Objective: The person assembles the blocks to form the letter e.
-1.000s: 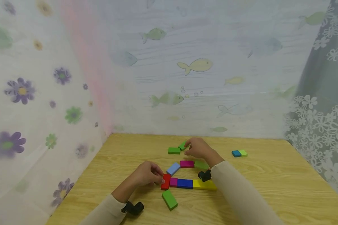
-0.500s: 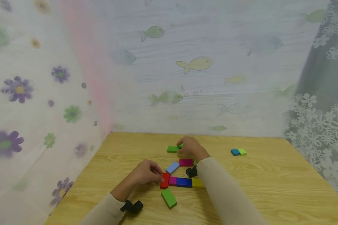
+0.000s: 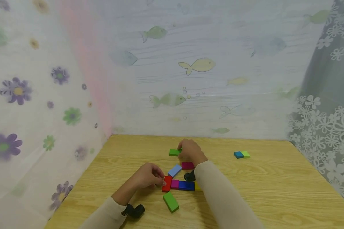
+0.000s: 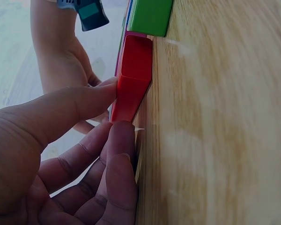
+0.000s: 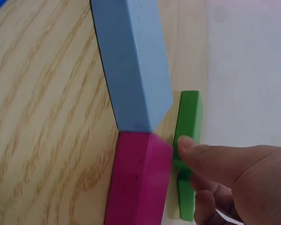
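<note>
My left hand (image 3: 146, 176) holds the red block (image 3: 167, 185) at the left end of a row of blocks. In the left wrist view its thumb lies along one side of the red block (image 4: 135, 77), fingertips at the near end. Farther back my right hand (image 3: 191, 150) reaches over two green blocks, one of them (image 3: 174, 152) partly visible in the head view. In the right wrist view the thumb presses the face of this green block (image 5: 189, 112), and the fingers curl behind it. The other green block (image 5: 186, 201) adjoins it, partly covered by the fingers.
The row continues with a magenta block (image 3: 175, 184), a blue block (image 3: 186, 185) and a yellow block (image 3: 198, 186). Behind lie a light blue block (image 3: 175, 170) and a dark pink block (image 3: 187, 165). A green block (image 3: 170, 202) lies in front; two small blocks (image 3: 239, 155) sit right.
My right hand has moved left along the back green blocks, covering the tilted one and part of the other. The left hand stays at the red block.
</note>
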